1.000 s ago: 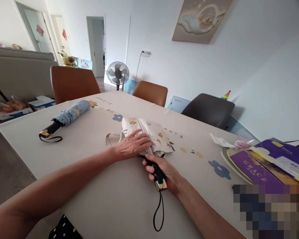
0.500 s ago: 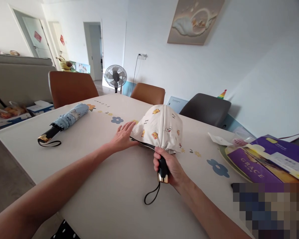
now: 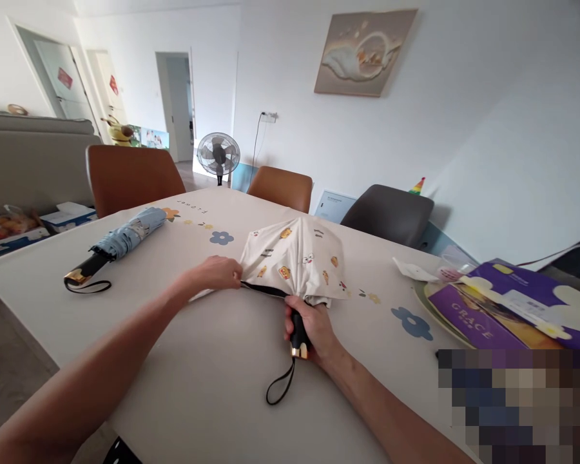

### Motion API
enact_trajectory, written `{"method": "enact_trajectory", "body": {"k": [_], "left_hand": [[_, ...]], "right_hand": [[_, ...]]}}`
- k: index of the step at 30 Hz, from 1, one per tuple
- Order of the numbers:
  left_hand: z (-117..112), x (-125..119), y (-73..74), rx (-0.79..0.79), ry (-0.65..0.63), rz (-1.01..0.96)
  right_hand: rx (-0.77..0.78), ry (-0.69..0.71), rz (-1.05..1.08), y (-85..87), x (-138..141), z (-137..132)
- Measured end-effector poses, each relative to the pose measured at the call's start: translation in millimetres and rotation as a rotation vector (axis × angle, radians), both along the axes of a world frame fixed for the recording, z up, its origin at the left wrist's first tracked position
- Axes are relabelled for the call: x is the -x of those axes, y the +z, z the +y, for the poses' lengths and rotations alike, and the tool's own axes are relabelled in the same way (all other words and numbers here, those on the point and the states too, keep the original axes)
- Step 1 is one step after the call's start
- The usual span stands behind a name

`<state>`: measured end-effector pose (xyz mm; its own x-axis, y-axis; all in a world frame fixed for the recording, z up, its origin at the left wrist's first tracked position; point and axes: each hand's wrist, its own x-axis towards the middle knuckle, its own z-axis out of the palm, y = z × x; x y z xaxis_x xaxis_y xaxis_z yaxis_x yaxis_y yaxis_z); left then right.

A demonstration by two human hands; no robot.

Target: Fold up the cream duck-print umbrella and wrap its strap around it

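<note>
A white folding umbrella [image 3: 294, 258] printed with small yellow cartoon figures is partly spread, its canopy loose and pleated over the table. My right hand [image 3: 312, 325] is wrapped around its black handle, which ends in a gold cap with a black wrist loop hanging from it. At the canopy's left edge, my left hand [image 3: 222, 272] pinches the fabric and holds it out to the left. Off to the left lies a light blue folded umbrella [image 3: 130, 233] with a black and gold handle and a strap.
The white table [image 3: 198, 374] carries printed flowers. Purple boxes [image 3: 468, 316] sit on a round plate at the right, near a clear plastic cup [image 3: 457, 265]. Brown chairs [image 3: 133, 179] and a grey chair [image 3: 389, 216] stand along the far side; a fan [image 3: 219, 154] is behind.
My left hand has gone from resting with fingers stretched against the canopy to pinching its edge, drawing the fabric out leftward. The right hand keeps its hold on the handle.
</note>
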<state>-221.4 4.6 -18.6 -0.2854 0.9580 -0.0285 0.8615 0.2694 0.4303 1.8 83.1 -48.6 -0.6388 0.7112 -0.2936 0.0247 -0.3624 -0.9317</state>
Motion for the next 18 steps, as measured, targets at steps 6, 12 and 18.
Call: {"method": "enact_trajectory", "body": {"k": [6, 12, 18], "left_hand": [[-17, 16, 33.1, -0.052, 0.326, 0.178], [25, -58, 44.7, -0.295, -0.006, 0.004], [90, -150, 42.1, -0.111, -0.422, 0.365]], "right_hand": [[0.108, 0.040, -0.063, 4.4, 3, 8], [0.140, 0.056, -0.045, 6.6, 3, 12], [0.050, 0.070, 0.101, 3.6, 2, 9]]}}
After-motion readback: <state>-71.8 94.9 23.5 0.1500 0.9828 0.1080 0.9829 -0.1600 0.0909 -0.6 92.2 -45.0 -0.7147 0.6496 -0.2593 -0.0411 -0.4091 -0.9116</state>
